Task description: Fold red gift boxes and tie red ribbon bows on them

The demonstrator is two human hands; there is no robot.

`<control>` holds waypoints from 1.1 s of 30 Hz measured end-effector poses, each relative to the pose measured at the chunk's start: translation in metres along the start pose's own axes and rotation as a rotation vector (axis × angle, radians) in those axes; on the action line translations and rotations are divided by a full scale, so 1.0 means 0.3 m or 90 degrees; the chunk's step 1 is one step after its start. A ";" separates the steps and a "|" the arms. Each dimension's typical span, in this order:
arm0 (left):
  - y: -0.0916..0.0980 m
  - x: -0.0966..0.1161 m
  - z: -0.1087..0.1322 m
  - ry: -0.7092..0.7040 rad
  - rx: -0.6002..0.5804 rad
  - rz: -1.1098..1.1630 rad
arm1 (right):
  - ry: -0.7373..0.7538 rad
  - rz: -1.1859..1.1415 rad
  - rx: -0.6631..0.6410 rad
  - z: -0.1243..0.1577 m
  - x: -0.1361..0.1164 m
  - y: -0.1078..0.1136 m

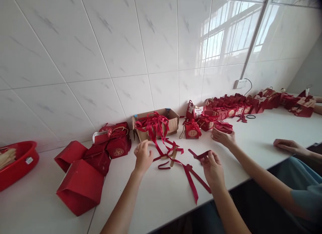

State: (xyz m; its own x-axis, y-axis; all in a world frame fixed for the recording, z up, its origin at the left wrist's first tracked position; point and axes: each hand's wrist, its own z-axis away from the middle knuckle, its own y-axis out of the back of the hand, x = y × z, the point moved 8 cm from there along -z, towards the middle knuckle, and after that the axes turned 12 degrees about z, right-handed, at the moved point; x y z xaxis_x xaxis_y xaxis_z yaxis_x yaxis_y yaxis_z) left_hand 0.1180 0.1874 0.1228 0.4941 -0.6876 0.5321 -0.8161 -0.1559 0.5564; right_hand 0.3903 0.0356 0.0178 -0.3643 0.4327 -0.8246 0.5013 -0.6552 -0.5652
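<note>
My left hand [144, 157] is raised over the white table, close to the cardboard box [173, 126] of red ribbons [157, 123]. Its thumb is apart from the loosely bent fingers, and nothing shows in it. My right hand [213, 168] pinches a dark red strap [202, 155], whose free end points left. Between my hands lie loose ribbons [190, 183], dark red straps [164, 166] and tan strips [173, 157]. A small red gift box [192, 130] with a bow stands beyond them.
A co-worker's hand [223, 137] touches a red bow-tied box [223, 126] at my right; another hand [286, 145] rests farther right. Rows of red gift boxes [231, 110] line the wall. Larger red boxes [80, 183] and a red basin [20, 165] stand at left.
</note>
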 end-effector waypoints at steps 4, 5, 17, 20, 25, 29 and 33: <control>0.000 0.208 0.106 -0.016 -0.142 0.113 | -0.034 -0.017 -0.154 0.068 -0.067 -0.076; 0.000 0.262 0.133 0.008 -0.177 0.200 | -0.036 -0.028 -0.225 0.100 -0.081 -0.112; 0.053 0.557 0.279 0.034 -0.275 0.482 | -0.009 0.020 -0.626 0.389 -0.124 -0.272; 0.056 0.536 0.315 0.063 -0.285 0.488 | -0.051 0.027 -0.655 0.423 -0.095 -0.271; 0.048 0.481 0.384 0.136 -0.282 0.493 | -0.104 0.071 -0.687 0.470 -0.054 -0.258; 0.049 0.453 0.417 0.151 -0.251 0.469 | -0.137 0.081 -0.700 0.493 -0.030 -0.253; 0.076 0.440 0.430 0.112 -0.164 0.394 | -0.138 0.104 -0.671 0.497 -0.007 -0.248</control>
State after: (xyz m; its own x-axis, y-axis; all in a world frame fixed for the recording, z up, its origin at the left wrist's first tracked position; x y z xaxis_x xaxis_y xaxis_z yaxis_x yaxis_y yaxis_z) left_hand 0.1260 0.0016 0.1233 0.0191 -0.4666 0.8842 -0.8771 0.4167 0.2388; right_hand 0.2369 -0.0089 0.0649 -0.3107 0.2017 -0.9289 0.9400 0.2101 -0.2688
